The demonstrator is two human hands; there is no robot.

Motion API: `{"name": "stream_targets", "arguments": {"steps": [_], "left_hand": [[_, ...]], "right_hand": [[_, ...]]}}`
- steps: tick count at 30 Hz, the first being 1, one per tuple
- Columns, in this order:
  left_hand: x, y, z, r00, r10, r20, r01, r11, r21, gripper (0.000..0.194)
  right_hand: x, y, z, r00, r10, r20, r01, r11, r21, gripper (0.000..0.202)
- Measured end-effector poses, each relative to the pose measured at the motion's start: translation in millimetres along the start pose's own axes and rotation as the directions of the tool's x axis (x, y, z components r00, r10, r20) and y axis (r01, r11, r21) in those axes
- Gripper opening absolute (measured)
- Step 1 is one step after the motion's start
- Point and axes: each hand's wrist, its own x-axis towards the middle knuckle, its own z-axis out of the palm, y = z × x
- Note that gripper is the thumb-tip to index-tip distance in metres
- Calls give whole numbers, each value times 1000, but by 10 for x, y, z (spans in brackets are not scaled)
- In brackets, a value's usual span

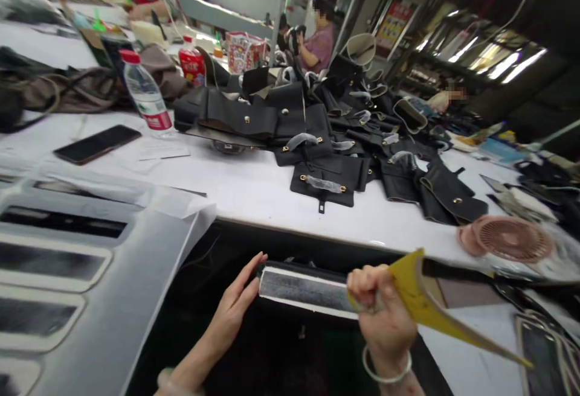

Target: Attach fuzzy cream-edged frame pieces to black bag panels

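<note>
A long black panel with white edges (308, 290) lies in front of me, above a dark surface. My left hand (233, 302) is at its left end, thumb on the near side and straight fingers on the far side. My right hand (383, 311), with a white bangle at the wrist, makes a fist over the panel's right end. A bent yellow sheet (417, 290) is gripped in that fist and sticks out to the right. Whether the right hand also touches the panel, I cannot tell. Several black panels with pale borders (40, 260) lie on a grey sheet at the left.
Black bags (324, 182) with wrapped handles are heaped across the white table (240, 185). A water bottle (147, 97) and a phone (97, 144) are at the left. A pink fan (510, 239) stands at the right. Other people (317, 43) sit farther back.
</note>
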Motion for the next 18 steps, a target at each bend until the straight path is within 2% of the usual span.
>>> {"name": "stream_targets", "arguments": {"steps": [3,6,10,13,15,18], "left_hand": [[145,71,86,1000,3,-22,-3,1000,-8,52],[231,128,167,999,-53,-1,53,997,48,51],[258,148,216,988,-156,4,156,987,49,47],[254,142,224,987,-163,-19,163,986,42,44],[251,143,227,986,-165,-36,167,985,49,44],[246,151,230,983,-176,-46,179,981,69,44]], "right_hand": [[143,-228,-514,992,-30,-122,35,999,40,35],[223,-244,-762,983,-42,-181,53,997,60,35],[231,34,-751,981,-31,-192,45,997,69,36],[192,216,-697,988,40,-152,-30,997,70,38],[161,210,-683,989,67,-130,-57,995,83,38],[96,105,-660,989,31,-142,-15,994,109,36]]}}
